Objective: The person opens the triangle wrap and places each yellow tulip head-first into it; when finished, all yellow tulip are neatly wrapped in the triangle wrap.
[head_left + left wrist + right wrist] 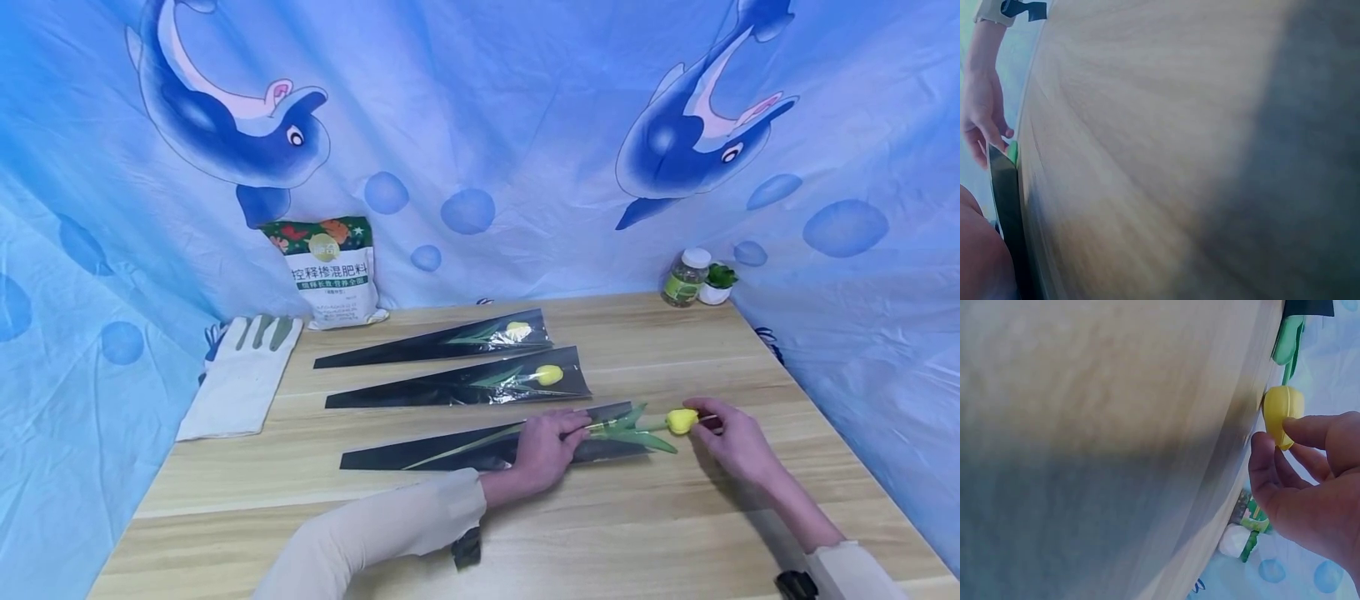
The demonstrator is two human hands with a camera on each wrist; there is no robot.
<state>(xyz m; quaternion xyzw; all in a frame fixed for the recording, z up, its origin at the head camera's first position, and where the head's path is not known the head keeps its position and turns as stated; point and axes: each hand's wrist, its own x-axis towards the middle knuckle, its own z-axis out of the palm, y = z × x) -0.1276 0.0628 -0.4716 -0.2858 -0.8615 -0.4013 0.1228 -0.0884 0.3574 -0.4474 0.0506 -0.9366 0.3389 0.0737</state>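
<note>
A yellow tulip with green leaves lies partly inside a black, clear-fronted flower sleeve. Its stem shows through the film, while the bloom and leaf tips stick out of the right end. My left hand holds the sleeve near that mouth, thumb toward the bloom; the fingers' undersides are hidden. At the bloom's tip, my right hand pinches the tulip, and the thumb presses on the yellow petals in the right wrist view. The left wrist view shows the dark sleeve beside the left hand.
Farther back lie two sleeves with yellow tulips inside, a middle one and a rear one. White gloves rest at left near a fertilizer bag. A lidded jar and potted plant stand back right.
</note>
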